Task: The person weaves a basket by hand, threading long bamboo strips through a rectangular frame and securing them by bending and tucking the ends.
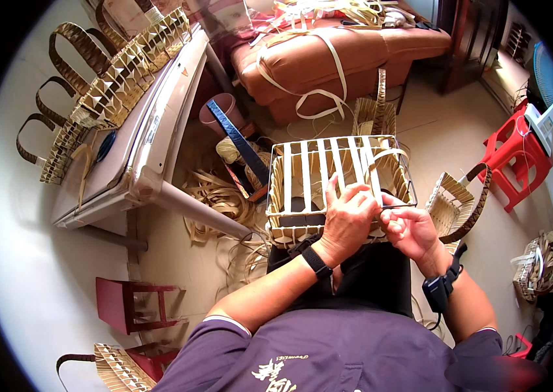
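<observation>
Straw-coloured woven bags (pixel 116 78) with dark handles lie in a row on the white table (pixel 159 140) at the far left. Near the left edge we see a small red stool (pixel 129 304) on the floor, and loose pale strips (pixel 221 196) lie beside the table leg. In the middle, on our lap, stands the half-made basket (pixel 338 179), a wire frame with pale flat strips running upright across it. Our left hand (pixel 348 219) rests on the near side of this basket, with the fingers closed around one strip. Our right hand (pixel 410 228) is just beside it, touching the frame, and its fingers pinch together on a thin strip end. Behind the basket is a brown sofa (pixel 341 59). At the right we see another woven bag (pixel 456 202) and a red plastic chair (pixel 515 157).
</observation>
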Available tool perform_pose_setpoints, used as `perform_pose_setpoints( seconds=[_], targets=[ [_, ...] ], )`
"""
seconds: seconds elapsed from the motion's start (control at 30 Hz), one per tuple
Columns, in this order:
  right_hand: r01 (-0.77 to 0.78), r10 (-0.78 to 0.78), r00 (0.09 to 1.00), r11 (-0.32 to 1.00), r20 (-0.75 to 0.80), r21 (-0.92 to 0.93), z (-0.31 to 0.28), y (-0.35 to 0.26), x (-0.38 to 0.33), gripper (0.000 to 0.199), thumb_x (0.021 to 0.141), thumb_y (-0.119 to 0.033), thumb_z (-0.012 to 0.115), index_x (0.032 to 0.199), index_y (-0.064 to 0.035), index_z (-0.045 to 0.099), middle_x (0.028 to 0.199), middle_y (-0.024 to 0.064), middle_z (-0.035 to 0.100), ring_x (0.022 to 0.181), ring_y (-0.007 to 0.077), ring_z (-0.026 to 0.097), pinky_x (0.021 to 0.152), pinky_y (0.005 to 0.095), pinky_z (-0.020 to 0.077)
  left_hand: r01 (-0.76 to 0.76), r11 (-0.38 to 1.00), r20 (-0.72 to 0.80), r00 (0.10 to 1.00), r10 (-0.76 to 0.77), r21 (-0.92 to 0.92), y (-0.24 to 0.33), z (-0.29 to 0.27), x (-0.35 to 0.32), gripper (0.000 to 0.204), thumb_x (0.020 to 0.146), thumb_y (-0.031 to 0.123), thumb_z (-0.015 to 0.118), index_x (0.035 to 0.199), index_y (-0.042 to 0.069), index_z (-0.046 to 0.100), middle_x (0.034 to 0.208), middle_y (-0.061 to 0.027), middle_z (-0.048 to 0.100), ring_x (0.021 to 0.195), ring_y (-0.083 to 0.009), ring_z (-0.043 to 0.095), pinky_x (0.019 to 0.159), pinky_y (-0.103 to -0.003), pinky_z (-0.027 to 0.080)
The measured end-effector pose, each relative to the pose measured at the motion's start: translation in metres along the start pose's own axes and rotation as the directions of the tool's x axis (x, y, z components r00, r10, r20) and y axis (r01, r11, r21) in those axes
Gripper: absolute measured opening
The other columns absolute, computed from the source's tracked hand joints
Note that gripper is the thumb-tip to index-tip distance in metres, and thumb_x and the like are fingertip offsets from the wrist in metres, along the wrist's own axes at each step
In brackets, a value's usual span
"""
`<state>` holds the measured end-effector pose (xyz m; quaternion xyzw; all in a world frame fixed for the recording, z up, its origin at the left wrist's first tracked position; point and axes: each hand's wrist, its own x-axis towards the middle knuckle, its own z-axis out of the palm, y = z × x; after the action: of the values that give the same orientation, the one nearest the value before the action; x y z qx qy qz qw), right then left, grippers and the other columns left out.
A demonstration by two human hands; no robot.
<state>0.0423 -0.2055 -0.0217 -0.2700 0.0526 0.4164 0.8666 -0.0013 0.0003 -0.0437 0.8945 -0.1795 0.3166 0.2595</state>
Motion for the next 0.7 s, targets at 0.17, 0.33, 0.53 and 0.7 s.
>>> perform_pose_setpoints(
  seconds=[0.17,0.33,0.53,0.7],
  targets=[
    [-0.095,0.074,0.969,0.993,0.235,0.076,-0.012,-0.007,0.013,0.064,0.102,-0.003,0.056,0.163,-0.0033,0.038,0.098,0.0159,0.074,0.056,0.0125,0.057,0.049,0.0225,0.05,0.024,0.995,0.032,0.999,-0.021,-0.1,-0.002,0.001,-0.003,0.005,0.096,0.017,0.078,0.097,0.014,0.075,0.103,-0.0023,0.078,0.115,-0.0241,0.072,0.124,-0.069,0.035],
    [-0.134,0.123,0.962,0.991,0.246,0.028,-0.018,-0.007,0.02,0.06,0.103,-0.004,0.053,0.161,-0.0026,0.038,0.097,0.0207,0.075,0.054,0.0155,0.061,0.048,0.0244,0.0534,0.064,0.989,0.036,0.998,-0.059,-0.133,0.001,-0.004,-0.002,0.006,0.098,0.017,0.077,0.096,0.012,0.074,0.102,-0.0052,0.077,0.111,-0.0263,0.072,0.123,-0.067,0.038],
    [-0.071,0.077,0.997,0.961,0.014,-0.269,-0.012,-0.002,0.012,0.042,0.105,-0.006,0.045,0.147,-0.0004,0.047,0.094,0.0284,0.078,0.065,0.0289,0.078,0.053,0.0333,0.0635,0.074,0.986,0.062,0.996,-0.065,-0.149,0.002,-0.009,0.0,0.005,0.099,0.015,0.076,0.098,0.012,0.073,0.099,-0.006,0.075,0.108,-0.0281,0.072,0.121,-0.065,0.04],
    [-0.024,-0.042,0.992,0.86,-0.118,-0.51,-0.013,0.007,0.008,0.029,0.121,-0.017,0.041,0.143,-0.0036,0.053,0.083,0.0207,0.077,0.056,0.0242,0.075,0.046,0.0332,0.0613,0.048,0.987,0.063,0.997,-0.039,-0.151,0.002,-0.009,0.001,0.007,0.096,0.01,0.077,0.098,0.01,0.07,0.099,-0.0069,0.074,0.106,-0.0293,0.072,0.119,-0.062,0.043]
  ],
)
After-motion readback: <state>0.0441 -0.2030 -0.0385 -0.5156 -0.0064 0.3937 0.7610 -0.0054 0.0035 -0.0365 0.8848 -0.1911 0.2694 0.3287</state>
